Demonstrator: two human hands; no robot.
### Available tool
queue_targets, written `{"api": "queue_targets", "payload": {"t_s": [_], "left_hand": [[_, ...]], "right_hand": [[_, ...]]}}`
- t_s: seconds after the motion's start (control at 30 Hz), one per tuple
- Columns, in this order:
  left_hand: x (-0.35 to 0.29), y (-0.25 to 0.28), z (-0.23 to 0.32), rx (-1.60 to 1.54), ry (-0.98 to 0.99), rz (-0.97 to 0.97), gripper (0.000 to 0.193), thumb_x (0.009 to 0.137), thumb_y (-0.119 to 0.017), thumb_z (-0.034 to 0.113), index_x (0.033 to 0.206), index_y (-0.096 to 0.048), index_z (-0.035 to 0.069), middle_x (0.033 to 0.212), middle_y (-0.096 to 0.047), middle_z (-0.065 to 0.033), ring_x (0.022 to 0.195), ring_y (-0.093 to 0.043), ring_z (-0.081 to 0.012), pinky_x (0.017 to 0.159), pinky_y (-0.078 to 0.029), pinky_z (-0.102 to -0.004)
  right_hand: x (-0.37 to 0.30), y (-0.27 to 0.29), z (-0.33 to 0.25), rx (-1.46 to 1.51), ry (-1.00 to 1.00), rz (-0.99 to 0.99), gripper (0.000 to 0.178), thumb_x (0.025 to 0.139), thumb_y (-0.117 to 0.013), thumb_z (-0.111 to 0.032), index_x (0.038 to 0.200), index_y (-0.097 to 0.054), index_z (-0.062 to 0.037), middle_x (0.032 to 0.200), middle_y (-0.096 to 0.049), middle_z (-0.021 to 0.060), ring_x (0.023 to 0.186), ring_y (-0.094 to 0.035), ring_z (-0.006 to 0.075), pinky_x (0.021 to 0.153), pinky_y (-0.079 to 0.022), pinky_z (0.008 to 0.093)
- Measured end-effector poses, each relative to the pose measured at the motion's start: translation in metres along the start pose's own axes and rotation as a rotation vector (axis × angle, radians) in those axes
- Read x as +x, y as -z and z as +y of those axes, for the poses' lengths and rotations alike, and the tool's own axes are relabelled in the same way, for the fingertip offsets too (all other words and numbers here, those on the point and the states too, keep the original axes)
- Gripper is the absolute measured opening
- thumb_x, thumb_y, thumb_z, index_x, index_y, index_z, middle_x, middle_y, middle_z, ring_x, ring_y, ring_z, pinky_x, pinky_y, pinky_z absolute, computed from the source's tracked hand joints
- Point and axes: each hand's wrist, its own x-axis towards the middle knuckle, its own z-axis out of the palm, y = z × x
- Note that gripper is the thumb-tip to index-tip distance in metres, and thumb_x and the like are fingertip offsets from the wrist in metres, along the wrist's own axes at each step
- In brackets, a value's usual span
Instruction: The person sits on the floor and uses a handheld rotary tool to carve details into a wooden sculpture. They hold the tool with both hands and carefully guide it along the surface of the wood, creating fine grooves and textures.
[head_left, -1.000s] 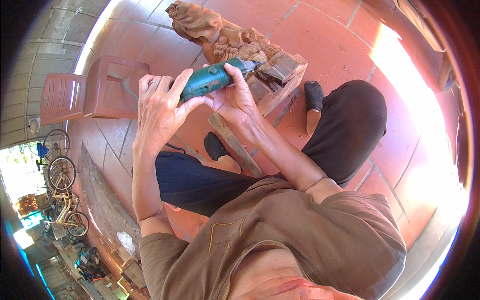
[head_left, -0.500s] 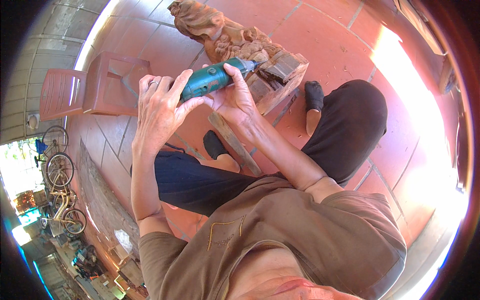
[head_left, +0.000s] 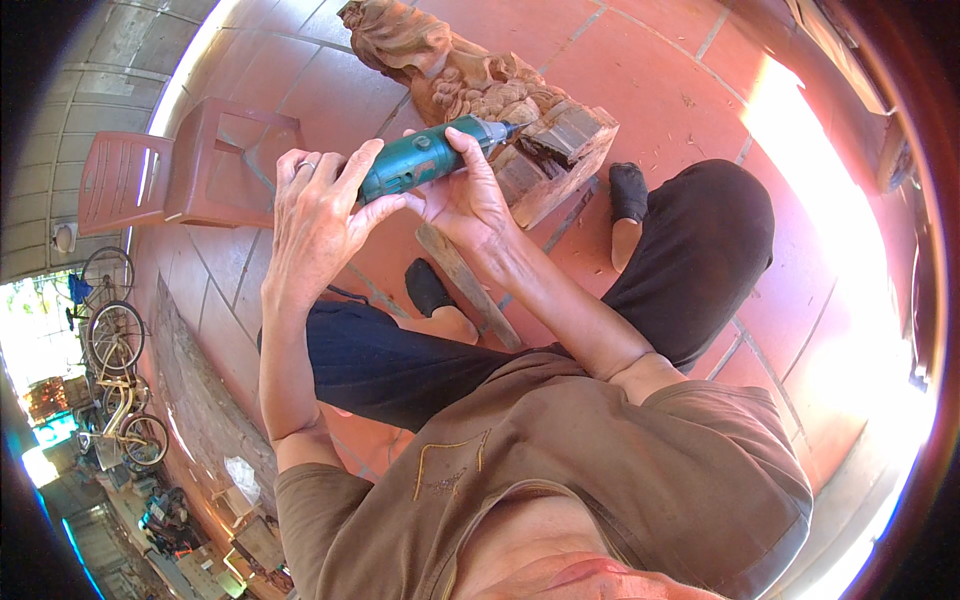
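Observation:
A teal power tool with a grey metal nose and a thin bit, which looks like a die grinder (head_left: 418, 163), is held between my two hands. My left hand (head_left: 325, 215) is closed on its rear end, thumb below and fingers over the far side. Around the front of its body my right hand (head_left: 467, 195) is wrapped, with the thumb on top near the nose. Just past the bit lies a carved wooden sculpture (head_left: 465, 85) on its side, its squared base (head_left: 580, 140) closest to the tool. Whether the bit touches the wood I cannot tell.
A wooden bar (head_left: 468, 287) lies on the red tiled floor (head_left: 690, 110) between my feet. To the left stands a reddish-brown plastic chair (head_left: 225, 165). Beyond it are a long timber log (head_left: 205, 385), several bicycles (head_left: 118, 335) and clutter. Wood chips are scattered near the sculpture.
Almost nothing differs. My left hand and the rear of the die grinder have shifted very slightly to the left, and the view has turned a little.

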Motion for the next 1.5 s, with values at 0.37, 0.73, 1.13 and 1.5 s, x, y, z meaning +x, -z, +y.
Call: {"api": "queue_targets", "payload": {"t_s": [0.37, 0.73, 1.13, 1.5], "left_hand": [[-0.006, 0.000, -0.002, -0.002, 0.005, 0.007, 0.060, 0.078, -0.075, 0.039, 0.127, -0.060, 0.008, 0.089, -0.065, -0.0126, 0.087, -0.062, -0.0294, 0.094, -0.040, -0.0452], [-0.010, 0.001, -0.002, -0.013, 0.008, 0.001, 0.059, 0.077, -0.077, 0.038, 0.124, -0.061, 0.006, 0.087, -0.065, -0.0119, 0.086, -0.062, -0.0285, 0.093, -0.039, -0.0443], [-0.015, 0.000, -0.004, -0.002, 0.011, -0.008, 0.060, 0.077, -0.077, 0.038, 0.125, -0.061, 0.006, 0.086, -0.065, -0.0125, 0.085, -0.062, -0.0290, 0.093, -0.040, -0.0446], [-0.017, 0.000, -0.006, -0.014, 0.022, -0.032, 0.060, 0.077, -0.076, 0.037, 0.125, -0.060, 0.006, 0.087, -0.065, -0.0129, 0.086, -0.062, -0.0292, 0.093, -0.039, -0.0449]], "right_hand": [[-0.002, 0.001, 0.004, 0.013, -0.022, 0.004, 0.046, 0.084, -0.074, -0.027, 0.120, -0.055, -0.0057, 0.123, -0.064, 0.0093, 0.116, -0.060, 0.0261, 0.102, -0.050, 0.0518], [-0.003, 0.001, 0.007, -0.006, -0.039, -0.009, 0.047, 0.085, -0.074, -0.028, 0.121, -0.055, -0.0056, 0.125, -0.063, 0.0089, 0.118, -0.059, 0.0266, 0.103, -0.048, 0.0518], [-0.005, 0.002, 0.011, -0.004, -0.044, 0.006, 0.047, 0.085, -0.074, -0.028, 0.121, -0.055, -0.0045, 0.125, -0.062, 0.0086, 0.118, -0.059, 0.0271, 0.104, -0.047, 0.0518], [-0.003, 0.006, 0.014, -0.005, -0.041, 0.014, 0.049, 0.084, -0.075, -0.028, 0.122, -0.055, -0.0045, 0.127, -0.061, 0.0082, 0.119, -0.058, 0.0261, 0.104, -0.047, 0.0523]]}}
